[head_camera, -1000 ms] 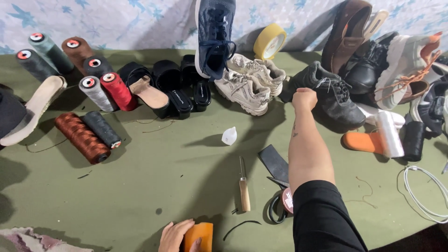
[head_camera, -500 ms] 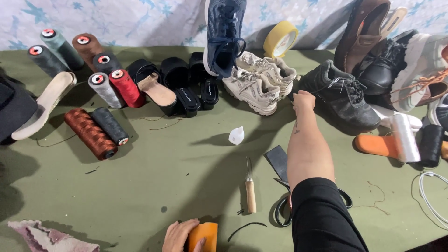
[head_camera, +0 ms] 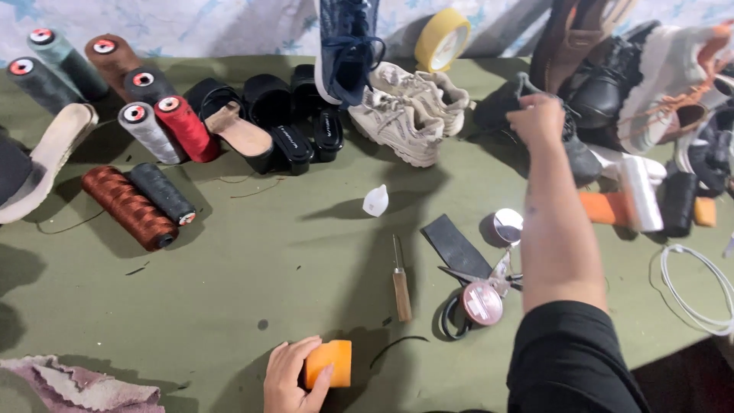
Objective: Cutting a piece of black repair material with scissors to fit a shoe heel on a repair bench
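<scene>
**Black shoe reached for at the back of the bench**

The right hand (head_camera: 539, 120) is stretched far forward over the green work surface (head_camera: 252, 260) and is closed on the upper edge of a black lace-up shoe (head_camera: 527, 122), which lies among the footwear at the far right — just beside the pair of beige sneakers (head_camera: 405, 107) and below a brown shoe (head_camera: 577, 34). The fingers are curled round the shoe's collar; how firmly it is gripped cannot be told.

The left hand (head_camera: 290, 375) is kept near the front edge, wrapped round an orange block (head_camera: 329, 363) that rests on the surface.

Between the two hands lie a wooden-handled awl (head_camera: 400, 279), a strip of black leather (head_camera: 456, 246), scissors (head_camera: 478, 287) and a small white cap (head_camera: 375, 200). Thread spools (head_camera: 153, 130) are ranged at the far left.

Step judged in hand: the picking up of the shoe. The next move would call for a secure hold on the collar and a lift clear of the neighbouring shoes — the awl and scissors lie in the return path.
</scene>
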